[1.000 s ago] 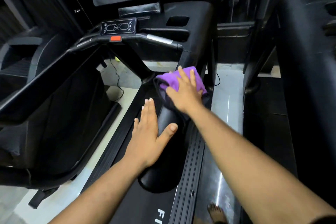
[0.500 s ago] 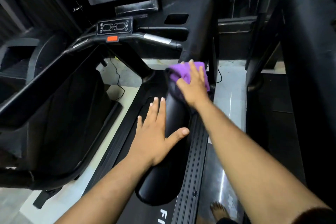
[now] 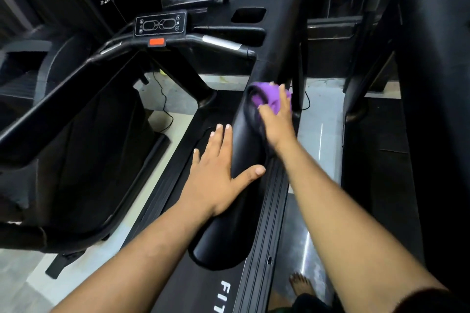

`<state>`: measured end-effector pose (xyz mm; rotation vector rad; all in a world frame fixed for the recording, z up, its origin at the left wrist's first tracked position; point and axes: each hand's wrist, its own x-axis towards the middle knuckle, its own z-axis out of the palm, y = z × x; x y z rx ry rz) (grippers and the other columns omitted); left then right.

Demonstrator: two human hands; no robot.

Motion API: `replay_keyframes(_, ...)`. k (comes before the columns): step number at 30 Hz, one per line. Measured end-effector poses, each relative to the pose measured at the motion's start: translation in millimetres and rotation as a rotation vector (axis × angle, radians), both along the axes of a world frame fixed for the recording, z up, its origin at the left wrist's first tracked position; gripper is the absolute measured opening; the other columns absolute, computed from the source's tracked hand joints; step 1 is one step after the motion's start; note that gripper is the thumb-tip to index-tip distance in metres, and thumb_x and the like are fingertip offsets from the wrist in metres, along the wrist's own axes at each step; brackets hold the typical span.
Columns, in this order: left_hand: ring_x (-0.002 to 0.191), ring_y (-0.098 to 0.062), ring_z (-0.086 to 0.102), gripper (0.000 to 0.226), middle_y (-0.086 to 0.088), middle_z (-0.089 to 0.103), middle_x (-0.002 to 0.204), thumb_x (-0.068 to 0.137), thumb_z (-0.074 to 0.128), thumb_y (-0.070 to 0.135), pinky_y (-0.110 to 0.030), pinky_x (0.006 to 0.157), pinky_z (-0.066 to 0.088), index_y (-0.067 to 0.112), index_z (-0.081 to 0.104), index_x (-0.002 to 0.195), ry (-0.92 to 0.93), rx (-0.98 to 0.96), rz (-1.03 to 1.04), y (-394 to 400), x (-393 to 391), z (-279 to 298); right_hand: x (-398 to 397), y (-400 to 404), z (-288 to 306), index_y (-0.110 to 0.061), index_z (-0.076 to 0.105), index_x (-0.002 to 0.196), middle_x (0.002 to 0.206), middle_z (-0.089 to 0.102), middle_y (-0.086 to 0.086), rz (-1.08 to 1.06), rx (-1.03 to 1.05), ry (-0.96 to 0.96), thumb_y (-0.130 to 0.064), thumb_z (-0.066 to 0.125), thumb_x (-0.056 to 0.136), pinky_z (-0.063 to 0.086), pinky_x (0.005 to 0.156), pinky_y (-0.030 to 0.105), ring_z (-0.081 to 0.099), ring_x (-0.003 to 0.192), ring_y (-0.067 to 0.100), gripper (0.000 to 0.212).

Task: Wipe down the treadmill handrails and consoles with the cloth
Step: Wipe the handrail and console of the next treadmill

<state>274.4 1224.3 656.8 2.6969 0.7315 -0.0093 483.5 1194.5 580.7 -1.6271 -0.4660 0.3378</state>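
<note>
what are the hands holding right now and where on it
The right hand presses the purple cloth flat-fingered onto the handrail, covering its near side. The left hand rests open on the handrail, gripping nothing.

A purple cloth, bunched and partly dark at its near edge, lies draped over the top of a broad, glossy black handrail right of centre in the frame. The handrail slopes from the lower centre up to the black console at upper centre, which has recessed pockets and a small button panel with an orange tab.
</note>
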Motion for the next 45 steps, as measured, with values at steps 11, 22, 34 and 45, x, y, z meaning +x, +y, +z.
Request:
replay_keyframes(11, 0.156, -0.009, -0.014, 0.123, 0.008, -0.017, 0.170, 0.068, 0.014, 0.102, -0.054, 0.127, 0.003, 0.029, -0.013, 0.162, -0.013, -0.021, 0.013, 3.2, 0.1, -5.2, -72.5, -29.3, -55.7, -0.037, 0.048, 0.150, 0.155, 0.049, -0.012, -0.015, 0.245, 0.371, -0.060, 0.058, 0.088, 0.033, 0.123, 0.043, 0.042, 0.145, 0.007, 0.066)
replay_keyframes(22, 0.155, -0.006, -0.013, 0.127, 0.005, -0.022, 0.169, 0.066, 0.009, 0.103, -0.055, 0.127, 0.002, 0.023, -0.014, 0.161, -0.156, -0.053, 0.026, 1.8, -4.4, -1.2, -116.0, -43.4, -11.0, -0.039, 0.024, 0.161, 0.171, 0.017, -0.005, -0.039, 0.015, 0.052, -0.065, 0.042, 0.085, 0.009, 0.128, 0.034, 0.010, 0.158, 0.018, 0.083)
replay_keyframes(34, 0.153, 0.002, -0.017, 0.124, 0.011, -0.019, 0.169, 0.068, 0.012, 0.103, -0.050, 0.127, -0.005, 0.024, -0.014, 0.160, -0.350, -0.243, 0.097, -26.9, -90.4, -17.8, -146.5, -49.6, 43.9, -0.039, 0.011, 0.163, 0.171, -0.007, -0.021, 0.148, -0.454, -0.257, -0.050, 0.043, 0.095, 0.013, 0.120, 0.068, -0.017, 0.158, 0.016, 0.076)
replay_keyframes(45, 0.156, -0.001, -0.007, 0.118, 0.011, -0.005, 0.170, 0.074, 0.020, 0.099, -0.048, 0.128, 0.005, 0.023, -0.002, 0.163, -0.463, -0.262, 0.053, -41.9, -116.3, -12.9, -229.6, -107.8, -17.0, -0.062, 0.026, 0.152, 0.169, 0.019, -0.015, 0.176, 0.021, -0.439, -0.064, 0.048, 0.095, 0.004, 0.129, 0.045, -0.003, 0.160, 0.015, 0.061)
